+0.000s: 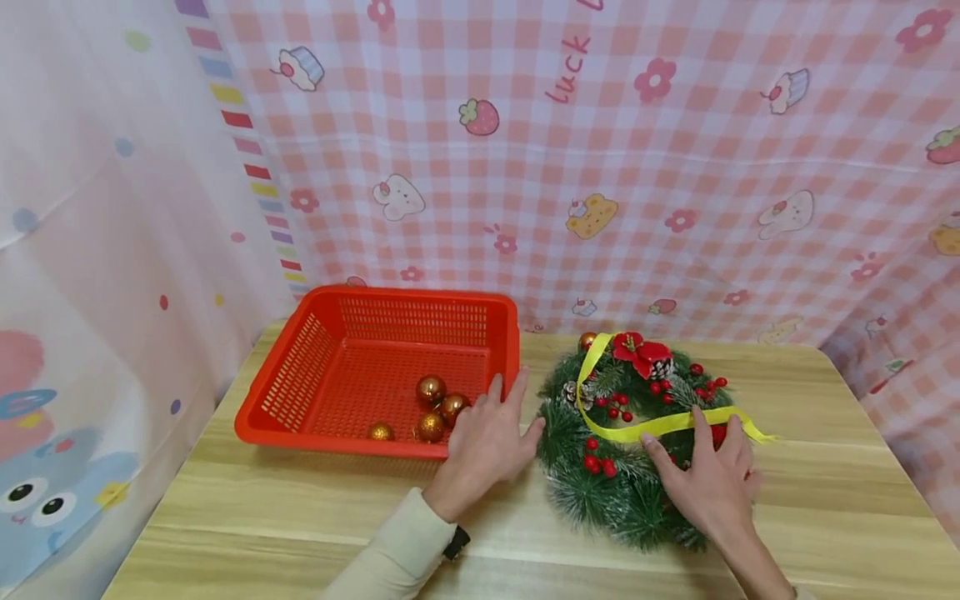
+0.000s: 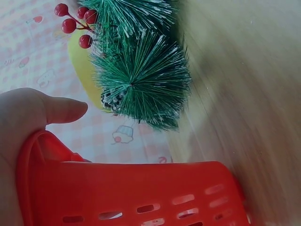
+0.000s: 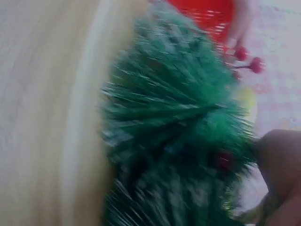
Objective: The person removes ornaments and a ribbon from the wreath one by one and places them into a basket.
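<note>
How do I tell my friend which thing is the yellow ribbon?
Start at the wooden table and find the round green wreath to the right of the red basket. The ribbon lies curved over that wreath, with the right hand covering part of it. It's the wreath's only flat, bright yellow strip; its neighbours are red berries, a red flower and pinecones.

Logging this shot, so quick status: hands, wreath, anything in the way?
Left hand at red basket, fingers spread. Right hand at wreath, right side. Wreath on table. Yellow ribbon across it, might snag.
</note>
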Motion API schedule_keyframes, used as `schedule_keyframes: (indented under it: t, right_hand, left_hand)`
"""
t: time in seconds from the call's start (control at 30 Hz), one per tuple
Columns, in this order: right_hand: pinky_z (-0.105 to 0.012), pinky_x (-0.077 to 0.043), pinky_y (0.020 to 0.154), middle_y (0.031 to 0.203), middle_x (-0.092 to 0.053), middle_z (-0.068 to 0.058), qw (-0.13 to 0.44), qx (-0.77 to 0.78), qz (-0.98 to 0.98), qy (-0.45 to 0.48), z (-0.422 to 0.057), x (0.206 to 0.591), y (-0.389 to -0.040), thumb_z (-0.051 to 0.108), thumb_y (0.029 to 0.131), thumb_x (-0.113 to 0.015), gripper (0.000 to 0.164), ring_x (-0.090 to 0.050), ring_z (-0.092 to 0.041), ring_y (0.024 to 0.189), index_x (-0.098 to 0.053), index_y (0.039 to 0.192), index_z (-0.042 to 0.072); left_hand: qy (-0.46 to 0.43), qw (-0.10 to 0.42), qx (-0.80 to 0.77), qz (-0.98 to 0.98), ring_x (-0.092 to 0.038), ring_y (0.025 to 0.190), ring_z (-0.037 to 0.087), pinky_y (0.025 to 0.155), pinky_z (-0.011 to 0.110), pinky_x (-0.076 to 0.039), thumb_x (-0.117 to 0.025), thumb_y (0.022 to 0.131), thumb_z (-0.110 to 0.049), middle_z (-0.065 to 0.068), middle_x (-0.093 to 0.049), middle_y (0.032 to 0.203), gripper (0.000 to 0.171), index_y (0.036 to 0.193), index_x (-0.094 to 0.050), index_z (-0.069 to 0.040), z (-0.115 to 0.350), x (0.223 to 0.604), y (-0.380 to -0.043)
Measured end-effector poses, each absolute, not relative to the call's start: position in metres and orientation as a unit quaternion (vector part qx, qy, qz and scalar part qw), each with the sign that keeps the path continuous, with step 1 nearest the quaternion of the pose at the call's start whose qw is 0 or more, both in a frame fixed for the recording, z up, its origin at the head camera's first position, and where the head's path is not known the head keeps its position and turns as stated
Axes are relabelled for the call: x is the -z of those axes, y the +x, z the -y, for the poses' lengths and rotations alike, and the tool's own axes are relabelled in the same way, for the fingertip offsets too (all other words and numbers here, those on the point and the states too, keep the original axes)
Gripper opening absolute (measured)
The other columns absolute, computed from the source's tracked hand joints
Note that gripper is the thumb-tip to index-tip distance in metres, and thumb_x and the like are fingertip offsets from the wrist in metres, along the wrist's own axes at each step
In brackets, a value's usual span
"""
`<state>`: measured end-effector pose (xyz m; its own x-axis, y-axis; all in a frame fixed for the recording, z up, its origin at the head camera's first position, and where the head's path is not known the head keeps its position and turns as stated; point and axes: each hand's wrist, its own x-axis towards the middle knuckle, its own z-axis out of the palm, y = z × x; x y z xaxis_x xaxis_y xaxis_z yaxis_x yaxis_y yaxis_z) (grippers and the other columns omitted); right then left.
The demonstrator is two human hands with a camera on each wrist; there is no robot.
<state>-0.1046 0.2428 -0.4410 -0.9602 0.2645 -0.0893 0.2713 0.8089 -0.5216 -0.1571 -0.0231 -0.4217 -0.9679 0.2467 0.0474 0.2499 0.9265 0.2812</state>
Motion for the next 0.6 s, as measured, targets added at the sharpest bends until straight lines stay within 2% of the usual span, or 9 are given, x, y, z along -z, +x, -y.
schedule_keyframes:
  t: [0.1, 0.27, 0.43, 0.6]
  right_hand:
    - [-0.083, 0.003, 0.1, 0.158, 0.011, -0.036, -0.019, 0.262, -0.953, 0.152, -0.235, 0.451, -0.108, 0.069, 0.092, -0.047, 0.097, 0.006, -0.061, 0.142, -0.012, 0.159, 0.008]
    - [-0.081, -0.004, 0.102, 0.158, -0.009, -0.035, -0.065, 0.224, -0.962, 0.141, -0.233, 0.46, -0.112, 0.067, 0.094, -0.045, 0.091, -0.004, -0.059, 0.142, -0.021, 0.157, 0.007]
    - [-0.08, -0.014, 0.098, 0.154, -0.02, -0.035, -0.103, 0.19, -0.971, 0.105, -0.24, 0.465, -0.118, 0.064, 0.096, -0.044, 0.084, -0.014, -0.06, 0.138, -0.029, 0.155, 0.005]
    - [-0.079, -0.019, 0.095, 0.15, -0.029, -0.034, -0.136, 0.169, -0.975, 0.04, -0.254, 0.469, -0.124, 0.058, 0.097, -0.049, 0.078, -0.022, -0.059, 0.134, -0.035, 0.152, 0.005]
  left_hand:
    - [-0.126, -0.004, 0.153, 0.98, -0.06, 0.119, 0.041, 0.052, 0.03, -0.048, -0.051, 0.097, -0.053, 0.023, -0.04, 0.153, 0.073, 0.158, -0.025, -0.021, 0.024, 0.422, -0.157]
    - [-0.12, -0.009, 0.168, 0.978, -0.058, 0.122, 0.042, 0.042, 0.025, -0.038, -0.051, 0.097, -0.054, 0.022, -0.039, 0.153, 0.077, 0.159, -0.02, -0.021, 0.024, 0.422, -0.157]
    - [-0.113, -0.019, 0.181, 0.977, -0.055, 0.125, 0.041, 0.041, 0.026, -0.038, -0.052, 0.096, -0.055, 0.02, -0.037, 0.155, 0.082, 0.161, -0.013, -0.022, 0.025, 0.421, -0.158]
    - [-0.115, -0.022, 0.18, 0.977, -0.057, 0.122, 0.041, 0.043, 0.026, -0.039, -0.053, 0.096, -0.054, 0.02, -0.037, 0.156, 0.083, 0.161, -0.012, -0.022, 0.025, 0.421, -0.159]
